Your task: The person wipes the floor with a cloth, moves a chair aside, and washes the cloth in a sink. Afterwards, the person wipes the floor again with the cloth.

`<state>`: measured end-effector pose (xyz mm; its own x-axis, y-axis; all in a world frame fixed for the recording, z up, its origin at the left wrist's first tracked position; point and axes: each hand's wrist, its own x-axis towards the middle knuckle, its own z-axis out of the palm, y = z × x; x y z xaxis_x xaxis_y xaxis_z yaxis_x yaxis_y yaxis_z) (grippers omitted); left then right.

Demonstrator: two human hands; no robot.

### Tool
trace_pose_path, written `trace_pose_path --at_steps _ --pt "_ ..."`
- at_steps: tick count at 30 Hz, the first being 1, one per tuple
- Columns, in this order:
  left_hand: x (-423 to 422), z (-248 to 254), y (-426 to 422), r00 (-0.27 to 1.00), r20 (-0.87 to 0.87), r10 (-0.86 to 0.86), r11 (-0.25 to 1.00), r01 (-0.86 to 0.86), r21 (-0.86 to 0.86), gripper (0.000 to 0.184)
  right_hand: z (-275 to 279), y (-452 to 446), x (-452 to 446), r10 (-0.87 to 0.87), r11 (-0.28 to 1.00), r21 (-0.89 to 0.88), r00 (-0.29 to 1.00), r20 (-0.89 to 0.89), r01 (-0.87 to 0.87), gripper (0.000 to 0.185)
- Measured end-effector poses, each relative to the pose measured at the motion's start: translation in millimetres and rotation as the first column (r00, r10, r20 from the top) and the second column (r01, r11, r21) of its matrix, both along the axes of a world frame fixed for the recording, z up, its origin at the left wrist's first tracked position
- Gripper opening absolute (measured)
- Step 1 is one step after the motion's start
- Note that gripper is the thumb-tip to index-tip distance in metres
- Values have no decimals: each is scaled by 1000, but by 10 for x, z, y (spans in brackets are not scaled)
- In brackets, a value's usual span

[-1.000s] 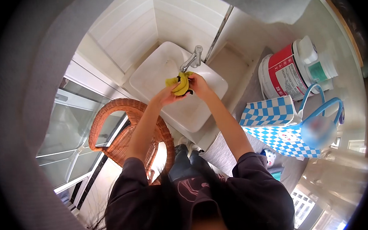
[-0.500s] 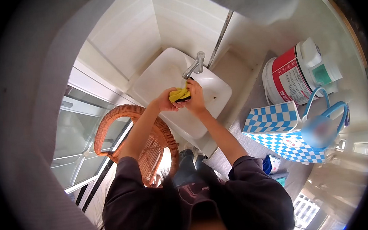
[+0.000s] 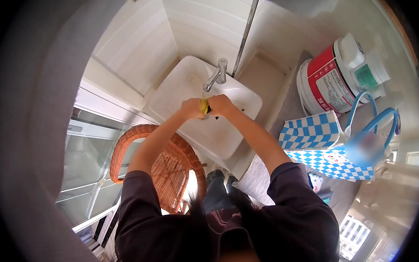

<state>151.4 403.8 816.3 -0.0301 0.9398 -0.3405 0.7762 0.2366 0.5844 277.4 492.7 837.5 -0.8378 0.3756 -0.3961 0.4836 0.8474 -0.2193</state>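
Both fists are wrapped around a crumpled yellow and black cloth point(image 3: 204, 107), with only a short strip of it showing between them. My left hand point(image 3: 192, 108) grips one side, knuckles upward. On the other side, my right hand point(image 3: 221, 105) is closed too, and a dark end pokes out below it. Both hands are over the white sink point(image 3: 163, 93), just below the spout of the metal tap point(image 3: 216, 76). Most of the cloth is hidden inside the fingers.
A wicker chair point(image 3: 196, 163) stands left of the sink, by the glass window point(image 3: 86, 153). To the right, a blue-and-white checked bag point(image 3: 310, 132) and a red-and-white bucket point(image 3: 329, 80) sit on a grey surface. White bottles point(image 3: 352, 50) are beside the bucket.
My hands have gone from cupping the bunched cloth to gripping it tightly side by side, knuckles up. Less yellow shows now. The view has shifted slightly.
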Motion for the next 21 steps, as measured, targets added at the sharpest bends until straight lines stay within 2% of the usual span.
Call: trace_pose_path --at_steps 1,3,4,5,6,7,8,10,11,13,14,15,16,17,18,19,20,21 --pt "1 -51 21 923 -384 -1 932 141 335 4 42 25 -4 1 1000 2 1000 -1 -1 32" --pt "-36 -114 110 891 -454 11 920 169 354 5 81 42 22 -306 911 -303 951 -40 280 30" --pt "-52 -125 156 855 -519 26 906 199 374 7 63 63 40 -306 910 -305 951 -39 280 30" --pt "-84 -130 188 855 -518 26 905 200 375 7 58 101 54 -362 769 -567 932 -4 296 32" --pt "-118 -110 203 837 -548 -11 871 277 406 7 12 135 61 -406 559 -778 913 46 288 35" --pt "-135 -104 209 815 -578 -43 831 351 432 9 -91 123 36 -469 385 -867 876 110 315 38" --pt "-139 -102 212 816 -577 -39 832 346 434 9 -182 142 47 -465 388 -866 878 111 315 38" --pt "-162 -137 185 853 -520 34 860 240 450 12 -137 73 79 -557 121 -939 805 203 321 37" --pt "-177 -158 143 853 -521 36 862 237 449 12 -109 57 79 -554 120 -940 807 204 320 37" --pt "-152 -209 22 945 -295 143 885 11 465 17 -101 55 135 -608 397 -867 794 -3 301 42" --pt "-134 -230 -11 945 -292 144 885 9 466 17 -92 56 203 -608 398 -866 794 -1 303 42" --pt "-101 -124 -67 977 167 135 951 -175 254 23 -72 41 294 -689 376 -878 723 -53 295 44" --pt "-72 -49 -129 787 580 209 971 -238 -28 29 -47 34 361 -760 355 -891 642 -100 282 47" --pt "-45 -45 -187 786 580 215 970 -243 -30 29 -51 53 405 -765 309 -917 639 -82 252 51" --pt "-15 -51 -233 698 655 290 946 -312 -88 31 -124 42 390 -762 310 -917 643 -82 250 51" --pt "17 -67 -263 598 718 357 917 -369 -148 34 -223 43 370 -815 216 -950 578 -49 224 52" --pt "78 -91 -306 597 719 355 917 -371 -145 34 -314 69 368 -860 124 -974 511 -9 190 53" --pt "153 -131 -360 475 838 270 909 -412 -59 33 -145 -95 353 -876 95 -989 481 -29 114 51"
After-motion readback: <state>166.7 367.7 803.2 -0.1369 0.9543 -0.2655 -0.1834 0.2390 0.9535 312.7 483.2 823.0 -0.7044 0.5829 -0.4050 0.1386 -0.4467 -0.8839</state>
